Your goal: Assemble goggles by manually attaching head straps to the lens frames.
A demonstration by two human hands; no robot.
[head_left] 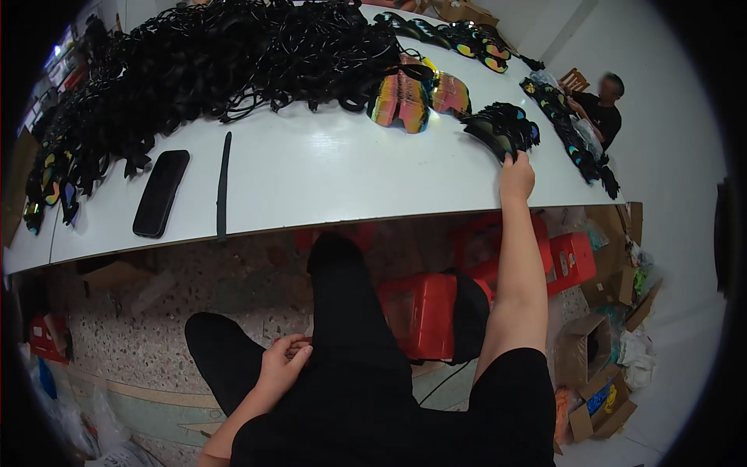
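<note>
My right hand (516, 176) reaches over the table's near edge, its fingers closed on the near end of a stack of black goggle frames (498, 128) with mirrored lenses. My left hand (285, 363) is low by my lap, fingers curled and thumb against them. A bit of red shows at its fingertips; whether the hand holds it I cannot make out. Beyond the stack, to its left, lie shiny orange-pink mirrored lenses (399, 100). A big heap of black straps (226, 58) covers the far left of the white table (327, 167).
A black phone (162, 193) and a flat black strip (223, 187) lie on the table's left. Rows of goggles (564, 124) line its right side, where another person (603, 109) sits. Red stools (424, 311) stand below; cardboard boxes (583, 350) are at right.
</note>
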